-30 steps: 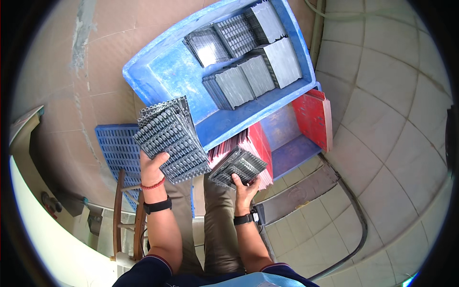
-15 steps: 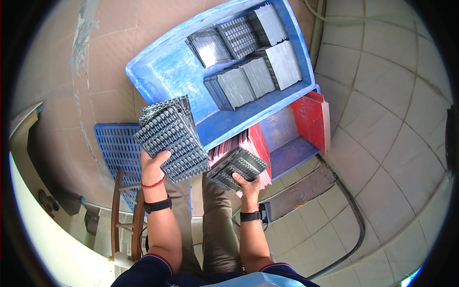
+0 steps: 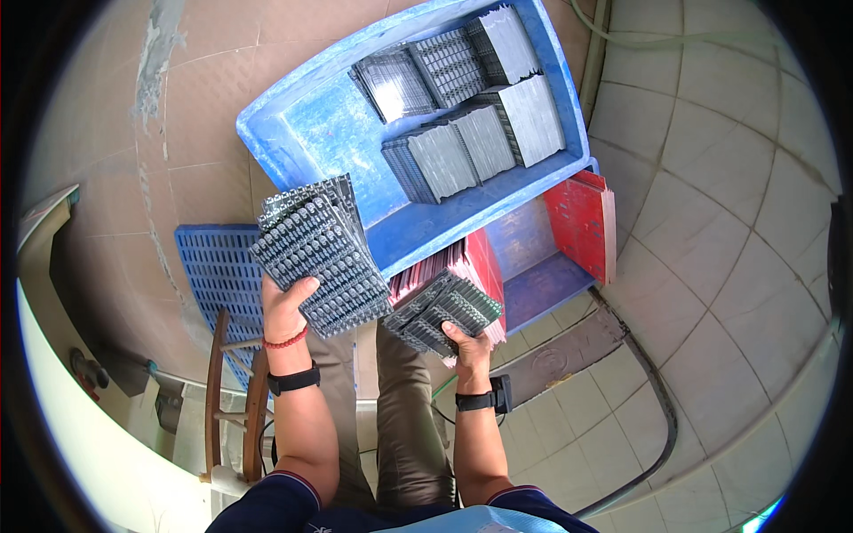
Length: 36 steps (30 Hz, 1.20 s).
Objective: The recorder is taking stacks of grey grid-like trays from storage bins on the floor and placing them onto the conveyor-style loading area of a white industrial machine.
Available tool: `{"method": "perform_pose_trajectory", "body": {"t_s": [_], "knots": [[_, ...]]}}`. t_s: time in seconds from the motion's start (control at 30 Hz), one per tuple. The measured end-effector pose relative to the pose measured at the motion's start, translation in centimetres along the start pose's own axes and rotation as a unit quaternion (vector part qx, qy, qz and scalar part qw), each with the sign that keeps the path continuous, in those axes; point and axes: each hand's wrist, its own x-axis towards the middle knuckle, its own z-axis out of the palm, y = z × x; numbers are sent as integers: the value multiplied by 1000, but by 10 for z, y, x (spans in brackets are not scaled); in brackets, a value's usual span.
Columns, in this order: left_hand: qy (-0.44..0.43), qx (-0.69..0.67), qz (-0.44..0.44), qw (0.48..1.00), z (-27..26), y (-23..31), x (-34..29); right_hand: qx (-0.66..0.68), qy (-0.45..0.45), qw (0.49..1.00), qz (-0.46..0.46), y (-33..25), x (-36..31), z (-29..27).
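In my left hand (image 3: pixel 288 309) is a thick stack of dark circuit board panels (image 3: pixel 324 258) covered in rows of small pale patterns. My thumb lies over its near edge, while the other fingers are hidden beneath. My right hand (image 3: pixel 469 346) grips a smaller stack of dark circuit boards (image 3: pixel 435 311), thumb on top; its layers are slightly fanned. The two stacks sit side by side, nearly touching, above my knees. Just beyond them a blue plastic bin (image 3: pixel 311 133) holds several upright rows of similar boards (image 3: pixel 449 160) toward its right side.
Under the bin's near side is a second blue crate (image 3: pixel 542 289) with red panels (image 3: pixel 577 218) and pink-edged sheets (image 3: pixel 426 271). A slotted blue crate (image 3: pixel 209 266) and a wooden stool (image 3: pixel 256 409) stand at left. A metal-framed trolley (image 3: pixel 569 351) is at right on tiles.
My right hand has shifted slightly right, and the boards in it have tilted and fanned a little differently. My left hand and its stack stay almost still.
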Motion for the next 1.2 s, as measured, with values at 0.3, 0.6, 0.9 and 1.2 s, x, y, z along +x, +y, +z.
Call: {"method": "perform_pose_trajectory", "body": {"t_s": [0.3, 0.6, 0.9, 1.2], "knots": [[9, 17, -1, 1000, 5, -3, 0, -60, -43, 996, -51, -15, -14, 1], [5, 12, 4, 1000, 4, -1, -1, -584, 103, 767, -245, -74, -78, -24], [2, -10, 0, 1000, 13, -2, -1, -603, 180, 681, -376, 3, -44, -26], [-78, -35, -34, 996, 20, 12, -22, -495, 92, 829, -243, -50, -62, -29]]}}
